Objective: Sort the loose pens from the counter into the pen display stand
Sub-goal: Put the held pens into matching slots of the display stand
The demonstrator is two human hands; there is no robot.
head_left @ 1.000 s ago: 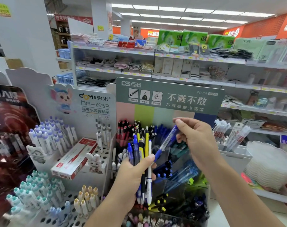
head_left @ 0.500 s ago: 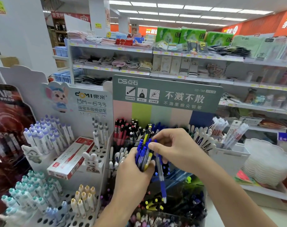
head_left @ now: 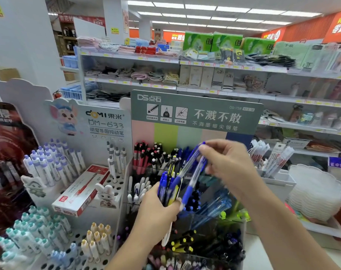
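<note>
Left of the clear acrylic pen display stand (head_left: 185, 227), a white pegboard rack (head_left: 111, 190) crowds us. Our left hand (head_left: 158, 213) grips a blue pen bundle (head_left: 168, 189); our right hand (head_left: 227, 164) pinches blurred clear blue-gripped pens (head_left: 193, 172), tips slanting down-left above the stand.

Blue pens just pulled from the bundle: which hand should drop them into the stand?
Right, probably. The right hand already pinches the blue pens above the stand's blue-pen compartment, while the left hand is full, gripping the pen bundle.
</note>
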